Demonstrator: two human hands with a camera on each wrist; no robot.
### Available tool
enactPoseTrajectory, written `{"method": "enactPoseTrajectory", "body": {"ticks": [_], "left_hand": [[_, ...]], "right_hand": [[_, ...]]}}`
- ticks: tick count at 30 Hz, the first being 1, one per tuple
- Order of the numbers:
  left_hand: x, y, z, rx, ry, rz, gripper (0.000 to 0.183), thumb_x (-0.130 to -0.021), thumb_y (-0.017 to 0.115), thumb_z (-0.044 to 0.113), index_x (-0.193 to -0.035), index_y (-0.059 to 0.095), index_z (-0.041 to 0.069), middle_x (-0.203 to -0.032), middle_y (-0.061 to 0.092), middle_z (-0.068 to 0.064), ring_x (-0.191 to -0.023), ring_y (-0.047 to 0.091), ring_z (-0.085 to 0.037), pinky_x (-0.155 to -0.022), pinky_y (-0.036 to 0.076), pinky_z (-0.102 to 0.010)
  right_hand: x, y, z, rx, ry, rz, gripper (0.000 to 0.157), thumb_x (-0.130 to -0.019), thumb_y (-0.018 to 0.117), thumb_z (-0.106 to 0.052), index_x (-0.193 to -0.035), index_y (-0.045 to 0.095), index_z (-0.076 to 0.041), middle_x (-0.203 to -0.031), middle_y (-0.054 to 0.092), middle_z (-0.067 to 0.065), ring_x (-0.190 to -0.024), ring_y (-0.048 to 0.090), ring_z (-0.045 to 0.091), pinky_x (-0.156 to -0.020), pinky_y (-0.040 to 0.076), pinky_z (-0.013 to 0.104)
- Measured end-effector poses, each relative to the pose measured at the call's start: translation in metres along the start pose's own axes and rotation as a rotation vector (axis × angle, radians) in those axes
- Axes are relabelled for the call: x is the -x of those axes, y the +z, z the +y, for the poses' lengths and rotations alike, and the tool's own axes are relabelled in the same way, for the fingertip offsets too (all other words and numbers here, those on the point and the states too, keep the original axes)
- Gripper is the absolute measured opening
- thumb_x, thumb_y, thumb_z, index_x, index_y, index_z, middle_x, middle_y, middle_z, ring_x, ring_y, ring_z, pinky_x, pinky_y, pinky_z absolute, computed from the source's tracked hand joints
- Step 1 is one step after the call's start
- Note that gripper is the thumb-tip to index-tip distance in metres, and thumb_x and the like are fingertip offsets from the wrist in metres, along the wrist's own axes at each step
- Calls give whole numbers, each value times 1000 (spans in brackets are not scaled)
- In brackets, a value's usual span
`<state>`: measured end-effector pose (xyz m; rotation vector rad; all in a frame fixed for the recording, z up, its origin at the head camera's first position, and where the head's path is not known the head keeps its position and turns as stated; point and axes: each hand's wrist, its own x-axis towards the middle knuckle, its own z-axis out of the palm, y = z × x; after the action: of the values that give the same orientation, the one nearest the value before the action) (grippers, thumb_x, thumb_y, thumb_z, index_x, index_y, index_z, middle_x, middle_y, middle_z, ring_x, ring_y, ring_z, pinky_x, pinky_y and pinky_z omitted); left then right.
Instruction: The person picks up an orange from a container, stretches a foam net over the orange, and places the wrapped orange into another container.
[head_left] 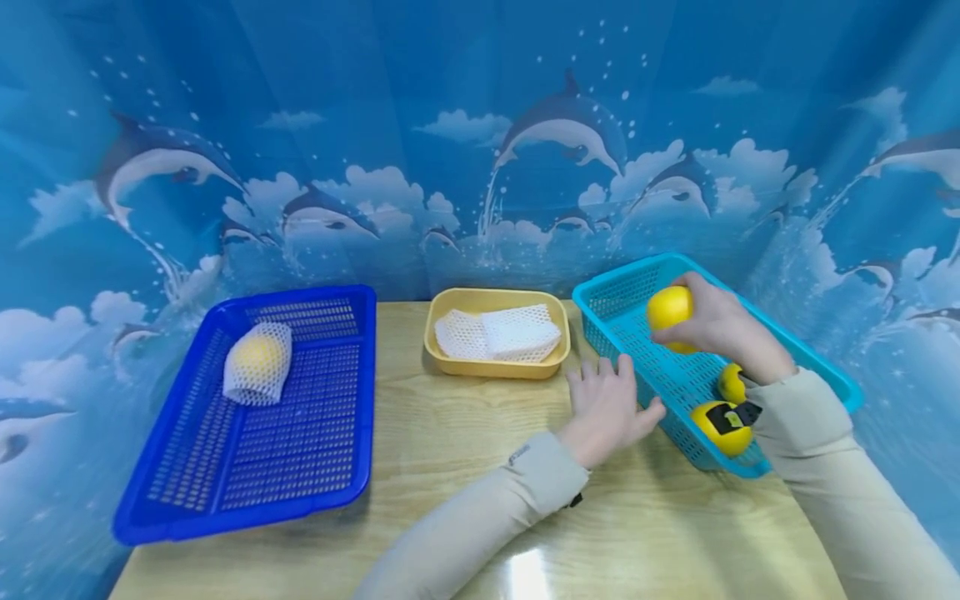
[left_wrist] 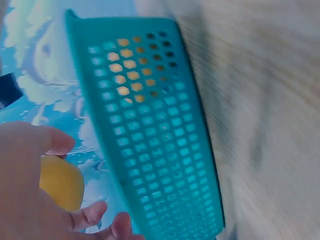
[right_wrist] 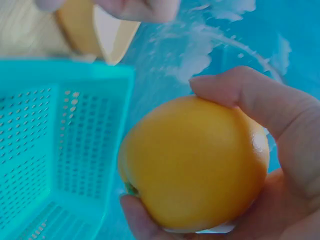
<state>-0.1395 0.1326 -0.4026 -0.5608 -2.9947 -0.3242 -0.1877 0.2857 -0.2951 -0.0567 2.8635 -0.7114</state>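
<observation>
My right hand grips a round yellow orange above the turquoise basket. In the right wrist view, thumb and fingers wrap around the orange, and its green stem end shows at the lower left. Two more yellow fruits, one of them this fruit, sit in the near end of that basket, partly hidden by the right wrist. My left hand, fingers spread and holding nothing, hovers by the basket's left side wall. A tan tray with white foam net sleeves stands just beyond it.
At the left stands a large blue basket; inside lies a yellow fruit in a white foam net. All the containers stand on a wooden table. A blue dolphin-print curtain hangs behind the table and along both sides.
</observation>
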Motion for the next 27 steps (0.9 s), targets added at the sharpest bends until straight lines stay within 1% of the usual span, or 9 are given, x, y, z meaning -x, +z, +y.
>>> {"method": "enactPoseTrajectory", "body": {"ticks": [2, 4, 7, 11, 14, 18, 21, 24, 27], "left_hand": [[9, -4, -5, 83, 30, -7, 56, -92, 47, 65, -119, 52, 17, -109, 62, -5, -108, 58, -28, -95, 44, -51], [17, -7, -11, 179, 66, -9, 56, -92, 49, 63, -120, 52, 15, -108, 62, -4, -103, 58, -26, -91, 45, -49], [31, -8, -26, 354, 120, -32, 48, -92, 53, 59, -114, 50, 17, -98, 57, 2, -87, 55, -19, -77, 44, -37], [49, -3, -47, 611, 179, -58, 36, -91, 62, 47, -107, 48, 18, -92, 53, 5, -78, 49, -10, -67, 40, -23], [61, 4, -60, 775, 214, -75, 32, -91, 66, 39, -107, 49, 17, -95, 55, 4, -80, 52, -9, -67, 42, -17], [77, 15, -72, 933, 255, -98, 33, -92, 69, 33, -111, 49, 15, -100, 58, 0, -84, 56, -13, -71, 48, -18], [90, 23, -77, 1041, 276, -117, 34, -93, 70, 28, -113, 48, 12, -101, 61, -3, -84, 57, -10, -73, 52, -22], [103, 31, -82, 1149, 275, -136, 34, -93, 70, 24, -114, 48, 10, -101, 62, -6, -82, 57, -5, -74, 54, -23], [116, 38, -88, 1238, 267, -155, 32, -93, 70, 20, -114, 48, 9, -102, 63, -10, -81, 56, -2, -72, 53, -22]], "right_hand": [[5, 0, -7, -13, -33, 13, 83, -85, 76, -30, -144, 28, 2, -122, 48, 29, -96, 53, 42, -67, 50, 45], [11, 0, -15, -25, -64, 36, 81, -84, 76, -30, -144, 30, 1, -122, 48, 27, -96, 53, 41, -67, 50, 44], [22, 3, -25, -52, -107, 78, 79, -83, 78, -28, -143, 32, -2, -123, 49, 25, -95, 53, 40, -67, 50, 44], [36, 9, -36, -94, -155, 140, 78, -83, 79, -27, -143, 34, -6, -123, 50, 23, -92, 54, 38, -66, 48, 43], [46, 15, -43, -119, -179, 180, 78, -82, 81, -28, -143, 36, -9, -124, 51, 21, -92, 54, 36, -67, 48, 43], [55, 25, -52, -151, -202, 216, 79, -80, 82, -28, -143, 37, -11, -125, 52, 20, -92, 55, 36, -68, 49, 44], [60, 34, -58, -183, -228, 238, 78, -79, 83, -24, -141, 39, -12, -124, 53, 19, -93, 56, 36, -69, 49, 45], [65, 45, -63, -216, -270, 256, 76, -77, 84, -20, -139, 42, -13, -124, 55, 17, -93, 57, 34, -70, 50, 44], [70, 58, -66, -248, -318, 267, 75, -75, 86, -17, -137, 44, -13, -123, 57, 14, -92, 58, 31, -70, 50, 43]]}}
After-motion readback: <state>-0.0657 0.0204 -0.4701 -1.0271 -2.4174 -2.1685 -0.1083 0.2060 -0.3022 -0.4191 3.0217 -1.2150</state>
